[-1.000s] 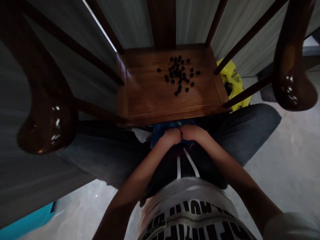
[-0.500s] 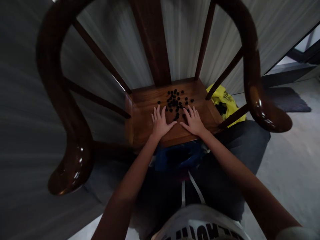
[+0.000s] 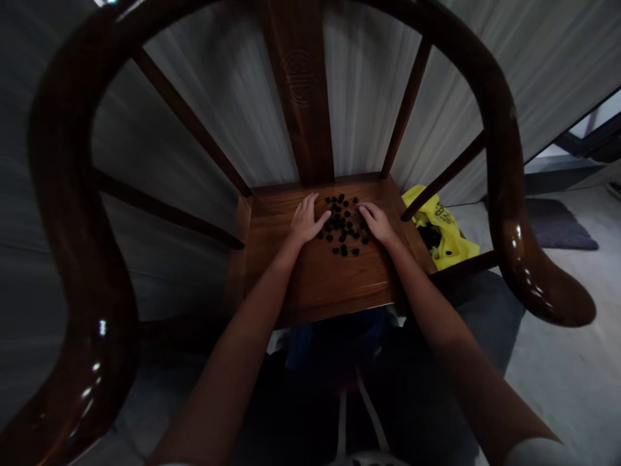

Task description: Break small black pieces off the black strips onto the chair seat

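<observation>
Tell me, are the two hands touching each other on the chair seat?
Apart. The head view shows the left hand and the right hand on the chair seat, with small black pieces lying between them.

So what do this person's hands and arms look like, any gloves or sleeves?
The left hand and right hand are bare: no gloves, rings or watch show in the dim light. The forearms are uncovered; a pale sleeve edge shows at the picture's lower right corner.

Left hand (image 3: pixel 305 223) and right hand (image 3: pixel 377 223) lie flat, palms down, slightly apart, both stretched well forward
</observation>
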### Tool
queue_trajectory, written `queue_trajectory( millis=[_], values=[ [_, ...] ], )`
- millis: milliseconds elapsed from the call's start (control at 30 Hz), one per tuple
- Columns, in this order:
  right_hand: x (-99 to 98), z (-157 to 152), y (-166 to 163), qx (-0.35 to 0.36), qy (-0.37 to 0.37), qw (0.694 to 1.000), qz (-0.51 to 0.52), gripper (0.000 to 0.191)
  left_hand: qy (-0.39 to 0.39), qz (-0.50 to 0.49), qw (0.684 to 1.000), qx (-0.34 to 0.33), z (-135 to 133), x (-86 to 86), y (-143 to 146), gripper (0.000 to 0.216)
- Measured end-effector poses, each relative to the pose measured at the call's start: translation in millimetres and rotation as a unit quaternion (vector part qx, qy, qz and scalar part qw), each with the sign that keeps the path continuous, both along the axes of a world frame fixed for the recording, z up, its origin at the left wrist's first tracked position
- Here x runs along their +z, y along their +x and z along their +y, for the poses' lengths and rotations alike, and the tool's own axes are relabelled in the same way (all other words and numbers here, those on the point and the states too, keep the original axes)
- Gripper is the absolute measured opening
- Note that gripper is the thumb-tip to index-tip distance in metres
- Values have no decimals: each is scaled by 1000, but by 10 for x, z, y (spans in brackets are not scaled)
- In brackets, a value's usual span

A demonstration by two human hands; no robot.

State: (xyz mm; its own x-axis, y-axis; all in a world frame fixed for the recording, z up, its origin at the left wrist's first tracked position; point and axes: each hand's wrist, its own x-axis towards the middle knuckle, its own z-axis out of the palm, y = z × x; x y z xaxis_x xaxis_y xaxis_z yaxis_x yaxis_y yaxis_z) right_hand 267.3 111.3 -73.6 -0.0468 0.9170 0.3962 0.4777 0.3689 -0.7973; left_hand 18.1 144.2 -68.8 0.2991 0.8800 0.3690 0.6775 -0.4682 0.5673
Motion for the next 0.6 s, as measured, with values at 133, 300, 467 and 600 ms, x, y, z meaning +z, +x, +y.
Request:
queue_trajectory(
  millis=[133,300,467,600],
  values=[
    [-22,370,-23,1,-48,989,142,51,-33,-76,996,-31,348,38,134,59],
    [-79,750,-64,-11,-41,987,156,50,-13,-57,994,-89,509,98,356,43],
    [-26,966,-147,56,-55,990,118,48,-33,-119,984,-127,650,58,496,41],
    [35,1033,-238,97,-90,982,133,48,-72,-206,968,-121,723,-8,517,47]
  ],
)
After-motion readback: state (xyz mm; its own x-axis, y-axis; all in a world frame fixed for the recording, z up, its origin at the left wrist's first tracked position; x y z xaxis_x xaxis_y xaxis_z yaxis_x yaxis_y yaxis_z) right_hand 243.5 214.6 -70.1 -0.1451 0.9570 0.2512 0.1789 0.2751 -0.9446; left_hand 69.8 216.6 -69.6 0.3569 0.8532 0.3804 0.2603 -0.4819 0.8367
